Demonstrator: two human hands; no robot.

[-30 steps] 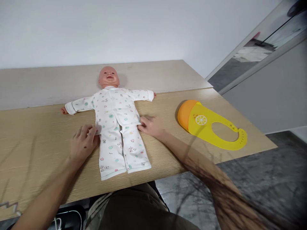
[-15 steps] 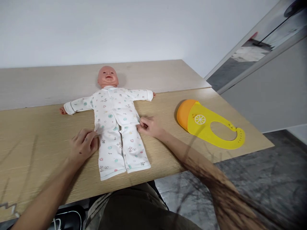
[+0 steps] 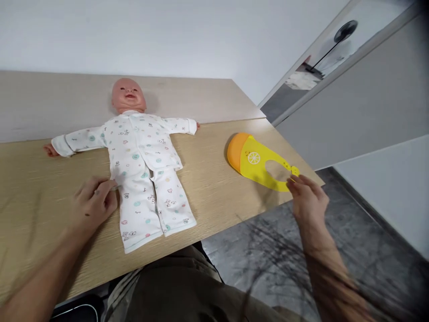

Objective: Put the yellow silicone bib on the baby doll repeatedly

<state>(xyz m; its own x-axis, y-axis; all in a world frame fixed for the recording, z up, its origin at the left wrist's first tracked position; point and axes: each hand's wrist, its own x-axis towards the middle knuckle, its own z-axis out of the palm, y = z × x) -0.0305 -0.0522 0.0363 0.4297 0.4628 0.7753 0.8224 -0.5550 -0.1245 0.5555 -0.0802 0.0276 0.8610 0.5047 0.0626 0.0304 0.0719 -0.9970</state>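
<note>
A baby doll lies on its back, arms stretched out sideways, in a white printed baby shirt and matching trousers. Beside the doll's hip, my left hand is closed, thumb and forefinger pinching the shirt's lower edge. To the right lies a yellow silicone bib with an orange catch pocket and a white citrus-slice print. My right hand has its fingers closed on the bib's neck strap, covering part of that end.
The wooden table has a raised pale board along its back, against a white wall. The table's right edge and grey floor lie near my right hand. A grey panel stands beyond.
My right hand has left the shirt hem and moved right to the bib's neck strap. My left hand stays at the shirt. The view has turned to the right.
</note>
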